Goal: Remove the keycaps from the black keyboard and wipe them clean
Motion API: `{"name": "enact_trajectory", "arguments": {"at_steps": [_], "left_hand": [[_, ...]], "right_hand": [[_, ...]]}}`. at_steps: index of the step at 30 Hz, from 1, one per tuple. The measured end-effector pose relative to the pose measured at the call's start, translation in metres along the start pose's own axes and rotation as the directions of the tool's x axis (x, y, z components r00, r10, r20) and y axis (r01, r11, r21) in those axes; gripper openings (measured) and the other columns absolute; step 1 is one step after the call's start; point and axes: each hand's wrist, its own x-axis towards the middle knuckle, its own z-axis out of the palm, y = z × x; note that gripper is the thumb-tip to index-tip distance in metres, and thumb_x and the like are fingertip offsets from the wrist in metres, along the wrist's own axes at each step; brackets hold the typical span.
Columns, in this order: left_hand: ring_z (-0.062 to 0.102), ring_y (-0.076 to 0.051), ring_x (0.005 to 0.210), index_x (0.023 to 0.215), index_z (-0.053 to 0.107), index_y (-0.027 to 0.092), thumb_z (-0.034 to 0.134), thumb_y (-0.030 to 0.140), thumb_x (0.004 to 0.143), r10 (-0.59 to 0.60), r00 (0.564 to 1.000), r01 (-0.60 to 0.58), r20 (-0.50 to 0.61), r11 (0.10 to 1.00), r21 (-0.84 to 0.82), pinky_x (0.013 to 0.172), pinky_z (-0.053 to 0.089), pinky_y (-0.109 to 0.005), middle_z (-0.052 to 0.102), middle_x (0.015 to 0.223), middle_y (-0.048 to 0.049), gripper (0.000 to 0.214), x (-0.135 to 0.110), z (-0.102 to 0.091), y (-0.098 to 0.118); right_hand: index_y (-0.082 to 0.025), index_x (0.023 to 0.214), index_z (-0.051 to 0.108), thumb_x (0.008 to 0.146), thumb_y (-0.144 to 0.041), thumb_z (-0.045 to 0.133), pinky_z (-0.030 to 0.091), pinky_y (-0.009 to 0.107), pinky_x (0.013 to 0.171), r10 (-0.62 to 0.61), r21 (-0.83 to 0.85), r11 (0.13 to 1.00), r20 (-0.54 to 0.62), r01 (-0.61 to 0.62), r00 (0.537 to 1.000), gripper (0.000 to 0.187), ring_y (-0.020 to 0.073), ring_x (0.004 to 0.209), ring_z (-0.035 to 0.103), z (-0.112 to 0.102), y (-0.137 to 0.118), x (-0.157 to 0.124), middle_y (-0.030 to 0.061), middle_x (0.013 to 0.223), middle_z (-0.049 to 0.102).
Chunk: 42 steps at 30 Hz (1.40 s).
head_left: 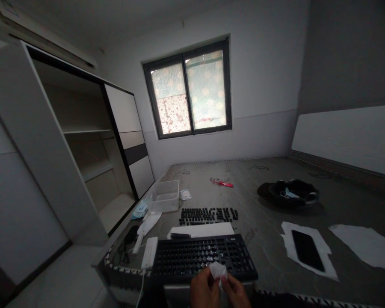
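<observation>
Both my hands are at the bottom middle, close together and pinching a crumpled white tissue [217, 269] between them. My left hand [202, 291] is closed on its left side, and my right hand [236, 294] grips it from the right with fingertips pressed together. Just beyond them lies a black keyboard [248, 261], its keycaps apparently taken off. The tissue and hands cover part of its front edge. Loose black keycaps [197, 213] are laid out in rows behind it. Between keyboard and keycaps is a white sheet [208, 231] with a dark slim object [180, 235] on it.
A clear plastic bin [165, 201] stands at back left, near a blue packet [140, 210]. On the right, a phone [307, 250] rests on white paper, and a black cap [276, 194] lies behind it. A red item [223, 183] lies farther back. A white power strip [150, 252] borders the keyboard.
</observation>
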Motion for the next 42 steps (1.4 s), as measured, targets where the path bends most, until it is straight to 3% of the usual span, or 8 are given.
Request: {"name": "enact_trajectory", "arguments": {"at_steps": [3, 9, 15, 19, 26, 30, 35, 42], "left_hand": [[0.070, -0.024, 0.093, 0.103, 0.075, 0.016, 0.053, 0.024, 0.078, 0.009, 1.000, -0.009, 0.006, 1.000, -0.009, 0.083, 0.051, -0.027, 0.076, 0.100, -0.0085, 0.034, -0.001, -0.001, 0.001], [0.070, -0.024, 0.088, 0.102, 0.076, 0.015, 0.051, 0.026, 0.079, -0.080, 0.997, 0.080, 0.009, 0.997, 0.011, 0.076, 0.051, -0.027, 0.077, 0.094, -0.0084, 0.035, -0.002, -0.010, 0.007], [0.070, -0.023, 0.087, 0.098, 0.076, 0.018, 0.050, 0.024, 0.080, -0.052, 0.996, 0.051, 0.076, 0.999, 0.016, 0.078, 0.051, -0.026, 0.077, 0.093, -0.0069, 0.032, -0.004, -0.010, 0.012], [0.070, -0.022, 0.090, 0.106, 0.074, 0.019, 0.051, 0.020, 0.079, 0.010, 0.991, -0.010, 0.134, 1.000, 0.004, 0.081, 0.050, -0.026, 0.076, 0.100, -0.0057, 0.036, -0.002, -0.006, 0.011], [0.071, -0.021, 0.083, 0.100, 0.075, 0.018, 0.051, 0.024, 0.079, -0.030, 0.996, 0.029, 0.087, 1.000, 0.009, 0.072, 0.051, -0.024, 0.077, 0.090, -0.0056, 0.032, -0.002, -0.010, 0.011], [0.069, -0.020, 0.073, 0.096, 0.075, 0.018, 0.052, 0.026, 0.079, -0.028, 0.998, 0.024, 0.058, 0.998, 0.066, 0.067, 0.049, -0.024, 0.076, 0.081, -0.0063, 0.030, -0.001, -0.010, 0.010], [0.068, -0.022, 0.073, 0.094, 0.076, 0.017, 0.052, 0.030, 0.080, -0.025, 0.999, 0.022, 0.030, 0.997, 0.072, 0.067, 0.048, -0.027, 0.075, 0.079, -0.0076, 0.030, 0.000, -0.003, -0.002], [0.069, -0.023, 0.086, 0.098, 0.074, 0.018, 0.051, 0.029, 0.080, -0.043, 0.999, 0.043, -0.004, 0.997, -0.059, 0.075, 0.049, -0.027, 0.076, 0.093, -0.0070, 0.032, 0.001, -0.002, -0.006]], "right_hand": [[-0.014, 0.075, 0.077, 0.049, -0.077, 0.074, 0.052, 0.039, 0.083, 0.049, -0.002, 0.999, 0.032, -0.049, 0.998, 0.068, 0.0299, 0.080, 0.069, -0.003, -0.001, 0.000, 0.0109, 0.073, 0.073], [-0.017, 0.077, 0.077, 0.039, -0.075, 0.078, 0.053, 0.039, 0.082, 0.086, -0.053, 0.994, -0.120, -0.093, 0.989, 0.070, 0.0333, 0.089, 0.067, -0.006, 0.001, -0.001, 0.0093, 0.077, 0.074], [-0.015, 0.073, 0.077, 0.042, -0.077, 0.075, 0.053, 0.042, 0.081, 0.098, -0.053, 0.994, 0.071, -0.094, 0.993, 0.070, 0.0343, 0.085, 0.068, -0.010, 0.000, 0.006, 0.0123, 0.074, 0.074], [-0.014, 0.078, 0.078, 0.047, -0.074, 0.076, 0.052, 0.043, 0.083, 0.080, -0.067, 0.995, 0.083, -0.075, 0.993, 0.068, 0.0341, 0.085, 0.069, -0.013, -0.004, 0.003, 0.0127, 0.078, 0.075], [-0.015, 0.073, 0.077, 0.044, -0.073, 0.078, 0.052, 0.042, 0.085, 0.032, -0.051, 0.998, -0.021, -0.033, 0.999, 0.065, 0.0326, 0.087, 0.068, -0.007, -0.001, 0.000, 0.0111, 0.074, 0.074], [-0.014, 0.070, 0.077, 0.046, -0.072, 0.077, 0.054, 0.040, 0.074, 0.053, -0.048, 0.997, 0.016, -0.053, 0.998, 0.063, 0.0306, 0.075, 0.068, -0.007, 0.000, 0.004, 0.0100, 0.066, 0.072], [-0.014, 0.062, 0.074, 0.042, -0.071, 0.079, 0.053, 0.033, 0.060, 0.054, -0.072, 0.996, -0.052, -0.058, 0.997, 0.060, 0.0255, 0.061, 0.065, -0.010, -0.001, 0.005, 0.0069, 0.059, 0.069], [-0.016, 0.065, 0.075, 0.041, -0.066, 0.082, 0.054, 0.037, 0.073, 0.082, 0.007, 0.997, -0.091, -0.082, 0.993, 0.056, 0.0297, 0.073, 0.068, -0.009, -0.004, 0.003, 0.0076, 0.067, 0.072]]}}
